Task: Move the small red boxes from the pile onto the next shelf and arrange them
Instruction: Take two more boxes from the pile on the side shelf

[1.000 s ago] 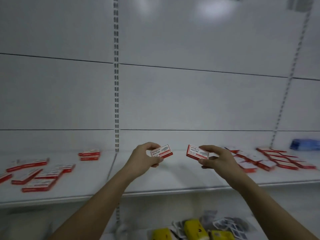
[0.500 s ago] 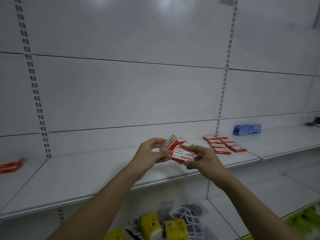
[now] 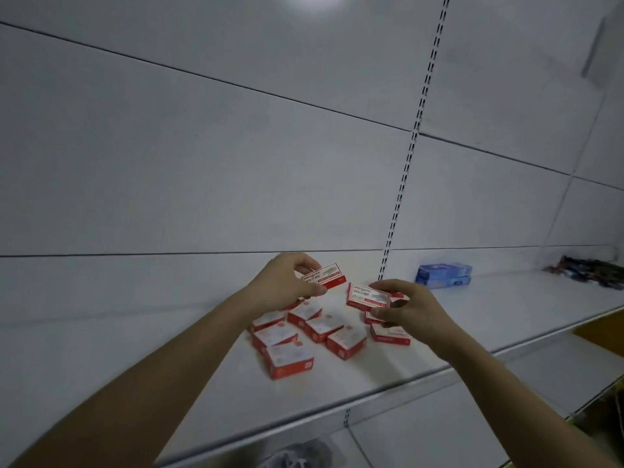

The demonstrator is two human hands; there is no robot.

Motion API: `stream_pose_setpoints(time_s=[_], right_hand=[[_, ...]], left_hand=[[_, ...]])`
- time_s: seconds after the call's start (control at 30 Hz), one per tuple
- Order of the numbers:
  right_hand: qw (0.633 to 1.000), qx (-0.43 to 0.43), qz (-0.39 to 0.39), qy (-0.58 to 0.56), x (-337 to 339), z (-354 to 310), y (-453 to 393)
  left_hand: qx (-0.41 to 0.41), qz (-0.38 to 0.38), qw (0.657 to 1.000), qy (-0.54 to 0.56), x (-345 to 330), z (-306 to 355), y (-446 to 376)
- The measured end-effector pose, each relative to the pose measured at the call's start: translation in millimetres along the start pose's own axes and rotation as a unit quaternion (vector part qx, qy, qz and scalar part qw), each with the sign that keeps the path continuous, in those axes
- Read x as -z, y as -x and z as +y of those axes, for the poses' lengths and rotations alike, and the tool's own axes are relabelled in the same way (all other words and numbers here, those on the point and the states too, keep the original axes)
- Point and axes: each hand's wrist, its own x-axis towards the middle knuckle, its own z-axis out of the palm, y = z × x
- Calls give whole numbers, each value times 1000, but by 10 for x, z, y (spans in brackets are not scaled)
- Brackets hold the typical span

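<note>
Both arms reach over the white shelf (image 3: 472,332). Left hand (image 3: 287,282) pinches one small red box (image 3: 324,276) between thumb and curled fingers, label side up, held above the shelf surface. Right hand (image 3: 410,309) pinches a second red box (image 3: 368,296) by its right end, tilted, label toward the viewer; held apart from the left box, with a gap between the two. Below and between the hands, a loose pile of red boxes (image 3: 304,336) lies on the shelf, boxes at mixed angles, several touching. Two more boxes lie partly hidden under the right hand. Stacked blue boxes (image 3: 444,275) sit further right against the back panel, past the slotted upright (image 3: 410,157). Dark items at far right, too blurred to identify.
</note>
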Motion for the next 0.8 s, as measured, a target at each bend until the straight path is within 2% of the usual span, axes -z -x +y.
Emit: stream_pose_setpoints(time_s=[0.17,0.43,0.63,0.8], right_hand=[[999,-4,45,26,391,341,-480],[998,2,64,-5,827,892,-1237],[998,42,-22,-32,1025,1281,-1802],[988,88,-128,9,1215,1499,-2031]], left_hand=[[4,1,998,-55,-136,5,-490],[12,19,990,-137,-576,56,-1136],[78,54,984,-154,-1010,16,-1452],[98,38,975,-195,-1405,64,-1562]])
